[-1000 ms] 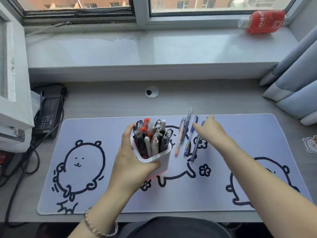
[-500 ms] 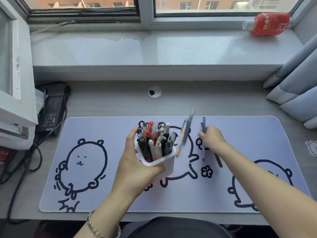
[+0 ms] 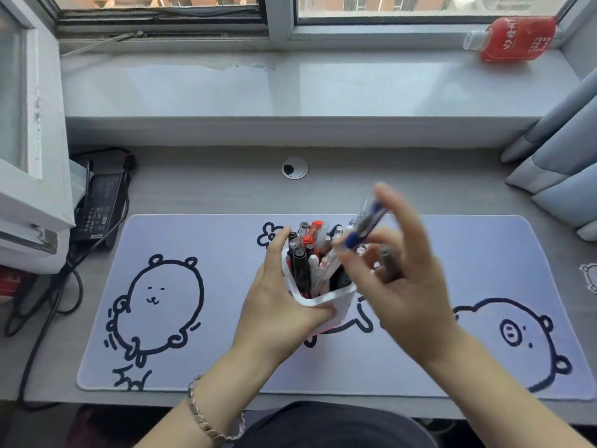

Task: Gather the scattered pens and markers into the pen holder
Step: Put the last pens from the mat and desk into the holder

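Black cords [image 3: 48, 286] and a charger [image 3: 100, 208] are seen at the far left of the desk, off the mat [image 3: 193, 240]. Next, on the mat, a drawn bear [image 3: 161, 302] is seen.

In the middle, the white pen holder [image 3: 326, 300] is held by the left hand [image 3: 277, 305]. The hand is wrapped around its left side, with the thumb at the front rim. The holder is packed with many pens [image 3: 303, 253], all standing up and leaning a little.

Just to the right, a blue pen [image 3: 365, 229] is pinched in the right hand [image 3: 407, 279]. The other fingers are spread out. A grey pen [image 3: 387, 265] is seen lower in the same hand, but it is blurred, so how it is gripped cannot be told. The blue pen is slanted, with its low end down-left, just above the right side of the holder, and its high end up-right.

The right hand is the nearer one to the blue pen, and the holder lies just left and below it. The pen probably needs to be tipped more upright, so its low end can be slid into a gap. Little room is left there, so it could get stuck.

A red bottle [image 3: 513, 38] is lying on the windowsill [image 3: 323, 88] at the far right.
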The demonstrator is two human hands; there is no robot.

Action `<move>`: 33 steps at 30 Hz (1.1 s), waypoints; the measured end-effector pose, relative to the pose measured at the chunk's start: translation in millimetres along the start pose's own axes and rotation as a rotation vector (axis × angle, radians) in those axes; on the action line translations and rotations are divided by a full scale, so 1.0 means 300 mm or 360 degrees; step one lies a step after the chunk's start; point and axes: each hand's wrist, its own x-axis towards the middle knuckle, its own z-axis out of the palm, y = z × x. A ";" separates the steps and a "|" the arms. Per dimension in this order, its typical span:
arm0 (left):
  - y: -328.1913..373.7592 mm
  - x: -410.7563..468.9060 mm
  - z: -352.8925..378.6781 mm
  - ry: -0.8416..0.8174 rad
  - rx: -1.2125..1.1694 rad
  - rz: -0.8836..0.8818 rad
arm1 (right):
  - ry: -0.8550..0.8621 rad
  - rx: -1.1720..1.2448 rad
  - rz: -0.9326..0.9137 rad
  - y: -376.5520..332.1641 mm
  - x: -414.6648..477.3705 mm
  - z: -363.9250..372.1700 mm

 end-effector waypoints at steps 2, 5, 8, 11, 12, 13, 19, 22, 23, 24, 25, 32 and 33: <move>0.018 -0.007 0.004 0.0007 -0.0023 0.0025 | -0.0040 -0.0500 -0.0112 0.027 -0.020 0.033; 0.044 -0.010 -0.003 0.0034 -0.0051 -0.0006 | -0.0066 -0.0988 -0.0317 0.040 -0.048 0.056; 0.050 -0.013 -0.015 0.0048 -0.0053 -0.0023 | -0.0165 -0.1018 -0.0328 0.030 -0.048 0.041; 0.031 -0.006 -0.021 0.0050 -0.0029 -0.0004 | -0.0090 -0.0543 0.0080 0.021 -0.006 -0.012; 0.025 -0.004 -0.024 0.0046 -0.0016 0.0000 | 0.0023 -0.0280 0.0281 0.024 0.016 -0.033; 0.020 -0.002 -0.027 0.0037 0.0000 0.0003 | 0.0136 0.0011 0.0466 0.029 0.038 -0.057; 0.001 -0.009 -0.018 -0.0038 0.0002 -0.0050 | 0.0586 0.1041 0.0270 -0.021 0.089 -0.108; 0.020 -0.024 -0.002 -0.0064 -0.0059 -0.0059 | 0.0617 0.0951 0.0152 -0.031 0.075 -0.033; 0.027 -0.029 0.001 -0.0060 -0.0076 -0.0065 | 0.0582 0.0859 0.0171 -0.026 0.065 -0.002; 0.033 -0.032 0.004 -0.0049 -0.0089 -0.0063 | 0.0520 0.0745 0.0173 -0.018 0.051 0.025; 0.038 -0.035 0.004 -0.0035 -0.0100 -0.0052 | 0.0434 0.0583 0.0134 -0.004 0.034 0.043; 0.044 -0.035 -0.006 -0.0022 -0.0084 0.0049 | -0.0051 -0.0728 -0.0409 0.103 -0.050 0.041; 0.045 -0.037 -0.002 -0.0027 -0.0088 0.0075 | -0.0058 -0.0760 -0.0448 0.110 -0.058 0.047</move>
